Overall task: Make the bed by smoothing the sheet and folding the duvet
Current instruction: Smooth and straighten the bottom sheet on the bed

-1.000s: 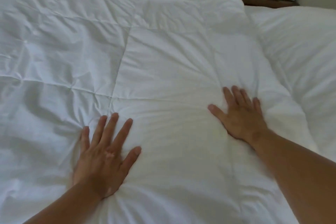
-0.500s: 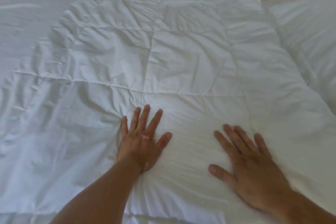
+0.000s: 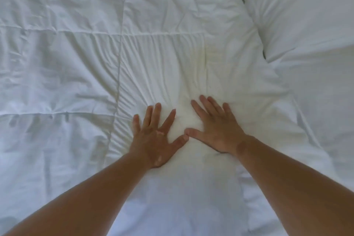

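Both palms lie flat and spread on the quilted duvet (image 3: 162, 59), gripping nothing; the left hand (image 3: 155, 138) and right hand (image 3: 214, 130) sit side by side, thumb tips almost touching; the duvet's long axis runs away from them, creases fanning ahead; the pillow (image 3: 298, 9) lies beyond the right hand, which is nearer it.

White duvet (image 3: 80, 67) and pillow (image 3: 306, 15) lie on the bed

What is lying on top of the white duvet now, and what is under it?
Both hands, left hand and right hand, lie flat on the duvet, thumbs touching. What lies beneath is covered.
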{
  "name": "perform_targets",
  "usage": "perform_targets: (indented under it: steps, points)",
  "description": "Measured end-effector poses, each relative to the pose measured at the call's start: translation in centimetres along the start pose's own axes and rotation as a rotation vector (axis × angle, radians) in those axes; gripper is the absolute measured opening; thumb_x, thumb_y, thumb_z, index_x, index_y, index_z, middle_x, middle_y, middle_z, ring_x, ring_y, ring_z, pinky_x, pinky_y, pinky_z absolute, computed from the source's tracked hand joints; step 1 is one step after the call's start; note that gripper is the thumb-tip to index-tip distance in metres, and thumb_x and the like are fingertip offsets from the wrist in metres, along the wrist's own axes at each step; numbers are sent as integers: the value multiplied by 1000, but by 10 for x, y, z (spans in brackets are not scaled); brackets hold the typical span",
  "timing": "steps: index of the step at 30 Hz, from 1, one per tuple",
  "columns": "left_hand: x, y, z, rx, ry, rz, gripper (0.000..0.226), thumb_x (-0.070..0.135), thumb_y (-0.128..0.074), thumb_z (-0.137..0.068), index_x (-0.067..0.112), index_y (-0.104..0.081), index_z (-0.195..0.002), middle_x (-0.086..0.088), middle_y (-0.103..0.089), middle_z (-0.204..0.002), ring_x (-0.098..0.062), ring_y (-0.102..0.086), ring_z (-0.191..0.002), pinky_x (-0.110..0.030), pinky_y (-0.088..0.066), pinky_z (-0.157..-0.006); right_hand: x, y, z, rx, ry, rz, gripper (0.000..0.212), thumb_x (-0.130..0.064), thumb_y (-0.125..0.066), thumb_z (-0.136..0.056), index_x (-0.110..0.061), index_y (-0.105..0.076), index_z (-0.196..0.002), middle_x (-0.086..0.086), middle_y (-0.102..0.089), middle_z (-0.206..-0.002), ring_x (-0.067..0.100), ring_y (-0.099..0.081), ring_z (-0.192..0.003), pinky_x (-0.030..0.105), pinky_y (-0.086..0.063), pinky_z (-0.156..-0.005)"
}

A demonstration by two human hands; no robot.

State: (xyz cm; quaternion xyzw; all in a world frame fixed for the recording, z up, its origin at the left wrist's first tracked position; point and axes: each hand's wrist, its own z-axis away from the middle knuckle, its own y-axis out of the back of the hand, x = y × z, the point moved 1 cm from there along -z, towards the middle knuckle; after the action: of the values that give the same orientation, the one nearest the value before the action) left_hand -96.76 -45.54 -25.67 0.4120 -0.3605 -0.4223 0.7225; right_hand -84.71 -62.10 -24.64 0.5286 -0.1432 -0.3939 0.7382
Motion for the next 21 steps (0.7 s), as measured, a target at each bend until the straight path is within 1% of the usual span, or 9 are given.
perform_targets:
  steps: [3,5,7,9,11,14,17,19,21]
  points:
    - [19,-30,67,7,-152,-86,86,90,-3,-78,50,15,-151,0,28,-163,-25,25,-150,-60,8,-119,27,-38,103,66,-30,60,92,-87,-12,-84,-36,5,-159,-5,12,-168,16,11,-155,47,-1,-125]
    - [27,-58,122,65,-234,-98,81,86,-11,-84,48,-1,-155,-4,14,-167,-30,10,-153,-63,-5,-119,37,-63,172,76,-87,64,92,-85,-12,-87,-30,-7,-161,-2,1,-169,19,0,-156,47,-8,-125]
    - [36,-88,180,53,-274,-47,79,82,-24,-88,44,-15,-156,-6,-1,-168,-32,-3,-154,-65,-16,-116,39,-88,233,30,-133,42,90,-82,-16,-89,-27,-17,-160,-1,-5,-169,21,-8,-155,50,-13,-124]
    - [49,-111,223,41,-297,-38,80,81,-29,-88,41,-20,-156,-9,-7,-167,-34,-8,-153,-66,-21,-113,39,-100,267,28,-169,36,90,-81,-11,-90,-26,-17,-160,-1,-2,-168,22,-8,-156,50,-12,-124]
    - [65,-116,238,71,-267,-33,80,81,-26,-87,41,-18,-156,-9,-8,-167,-34,-7,-153,-67,-18,-115,27,-90,268,29,-220,16,93,-84,-2,-85,-29,-8,-160,-2,7,-168,23,2,-156,51,-3,-124]
    - [87,-111,240,115,-215,-18,76,77,-27,-90,45,-9,-156,-4,-5,-168,-30,-3,-154,-62,-7,-120,-1,-87,260,11,-172,-4,86,-82,-16,-87,-37,-1,-159,-4,9,-168,22,9,-155,56,5,-123]
    - [99,-130,271,123,-224,-71,69,65,-24,-97,36,-9,-158,-4,-3,-168,-28,-1,-154,-61,-7,-120,-1,-125,312,98,-58,68,85,-77,-31,-89,-33,-14,-160,0,-5,-169,21,-5,-156,56,-8,-123]
    - [103,-155,310,119,-219,-38,70,61,-29,-99,29,-14,-159,-7,-5,-168,-29,-1,-154,-61,-9,-120,22,-155,361,130,-117,96,86,-76,-36,-90,-27,-24,-159,2,-14,-168,21,-13,-155,55,-15,-122]
    - [113,-177,365,90,-254,-9,71,59,-36,-98,22,-23,-158,-11,-10,-166,-31,-6,-154,-63,-14,-118,37,-170,408,127,-163,124,87,-76,-37,-89,-25,-28,-158,2,-16,-168,22,-15,-154,55,-16,-122]
